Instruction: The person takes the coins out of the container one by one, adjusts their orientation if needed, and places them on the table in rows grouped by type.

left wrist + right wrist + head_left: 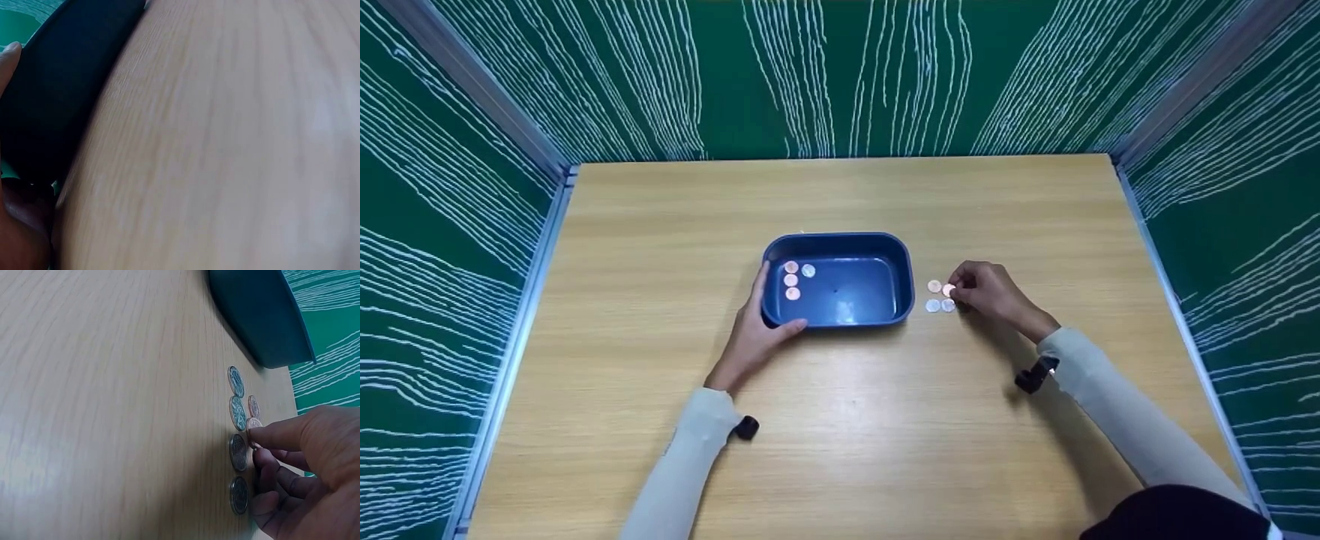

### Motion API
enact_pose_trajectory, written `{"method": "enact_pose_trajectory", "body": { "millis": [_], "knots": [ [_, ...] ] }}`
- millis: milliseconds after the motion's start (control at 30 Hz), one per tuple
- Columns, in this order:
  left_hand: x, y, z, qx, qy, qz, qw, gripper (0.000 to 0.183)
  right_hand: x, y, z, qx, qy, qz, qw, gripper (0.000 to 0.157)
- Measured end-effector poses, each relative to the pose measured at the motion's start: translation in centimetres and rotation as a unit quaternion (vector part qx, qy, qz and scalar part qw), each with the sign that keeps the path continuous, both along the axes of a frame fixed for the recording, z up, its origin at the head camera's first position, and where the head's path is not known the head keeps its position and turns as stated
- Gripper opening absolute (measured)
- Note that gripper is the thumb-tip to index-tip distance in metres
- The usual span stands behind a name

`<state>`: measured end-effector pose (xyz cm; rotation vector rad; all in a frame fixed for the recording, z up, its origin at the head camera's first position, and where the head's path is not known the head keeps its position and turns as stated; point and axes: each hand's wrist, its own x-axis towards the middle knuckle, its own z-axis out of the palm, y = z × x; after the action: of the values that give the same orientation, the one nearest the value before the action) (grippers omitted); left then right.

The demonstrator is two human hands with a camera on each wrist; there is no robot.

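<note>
A dark blue rectangular tub (840,321) stands on the table, with three copper coins (791,280) in a column and one silver coin (808,271) inside. My left hand (754,330) grips its left end, thumb at the front rim and fingers along the side; the left wrist view shows the tub's outer wall (62,79). Right of the tub, my right hand (990,291) pinches a copper coin (255,429) between thumb and index fingertip, close over the tabletop. Another copper coin (934,286) lies beside it. Several silver coins (237,413) form a row alongside, partly hidden by the hand from the head.
The wooden table (840,450) carries the tub and coins. Green panels with white streaks (840,82) enclose its back and both sides, joined by grey corner posts (1185,75). A dark rounded shape (1177,514) covers part of the lower right.
</note>
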<state>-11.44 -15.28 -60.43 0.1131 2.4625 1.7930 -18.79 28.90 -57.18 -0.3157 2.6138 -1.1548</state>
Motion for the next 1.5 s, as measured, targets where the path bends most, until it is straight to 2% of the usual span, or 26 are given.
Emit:
{"method": "enact_pose_trajectory", "body": {
  "millis": [200, 533, 700, 900, 1233, 1500],
  "knots": [
    [0.1, -0.1, -0.3, 0.007, 0.008, -0.002, 0.9999, 0.118, 0.0, -0.6, 0.6, 0.003, 0.004, 0.014, 1.0, 0.007],
    [0.3, -0.3, -0.4, 0.008, 0.001, 0.003, 1.0, 0.116, -0.1, -3.2, 3.3, -0.006, 0.038, 0.021, 0.999, 0.013],
    [0.2, -0.3, -0.3, 0.004, -0.003, 0.002, 1.0, 0.117, -0.1, -5.0, 4.6, -0.027, 0.039, 0.038, 0.998, 0.013],
    [0.1, -0.3, -0.2, -0.001, -0.01, 0.003, 0.9999, 0.118, -0.2, -6.9, 5.8, -0.027, 0.048, 0.068, 0.996, 0.011],
    [-0.1, -0.2, -0.2, -0.011, 0.014, 0.004, 0.9998, 0.119, -1.0, -9.7, 6.4, -0.011, 0.071, 0.109, 0.991, 0.014],
    [-0.1, 0.0, 0.0, -0.014, 0.009, 0.002, 0.9999, 0.119, -1.6, -11.6, 6.4, 0.003, 0.07, 0.134, 0.989, 0.018]
  ]
}}
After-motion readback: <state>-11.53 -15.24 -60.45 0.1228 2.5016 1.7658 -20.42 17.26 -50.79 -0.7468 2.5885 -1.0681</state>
